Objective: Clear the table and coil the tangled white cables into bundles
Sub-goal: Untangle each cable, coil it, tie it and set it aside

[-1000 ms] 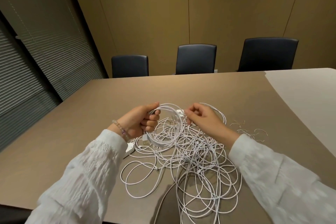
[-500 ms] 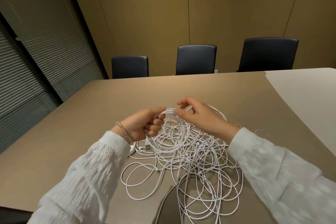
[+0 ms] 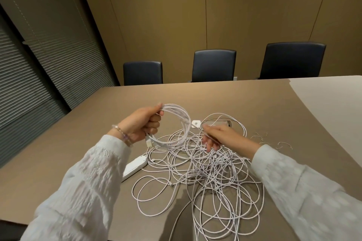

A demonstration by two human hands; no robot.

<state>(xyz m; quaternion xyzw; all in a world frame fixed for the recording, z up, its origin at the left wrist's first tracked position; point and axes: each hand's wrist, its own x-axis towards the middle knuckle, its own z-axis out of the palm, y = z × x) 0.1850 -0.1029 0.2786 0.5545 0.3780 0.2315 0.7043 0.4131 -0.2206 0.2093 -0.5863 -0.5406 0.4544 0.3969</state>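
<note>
A grey slatted blind (image 3: 29, 76) covers the left wall. The left hand (image 3: 141, 125) grips a round coil of white cable (image 3: 179, 123), lifted off the brown table (image 3: 274, 103). A flat white plastic power strip (image 3: 135, 166) lies below that wrist. The loose tangle of white cables (image 3: 211, 170) sprawls across the table – the right hand (image 3: 219, 137) pinches one strand above it, other fingers loosely spread. Three black padded chairs (image 3: 213, 65) line the tan panelled wall.

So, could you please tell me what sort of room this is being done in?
Most likely an office meeting room: a large brown table, a row of three dark chairs along its far side, plain panelled walls and closed blinds.
</note>
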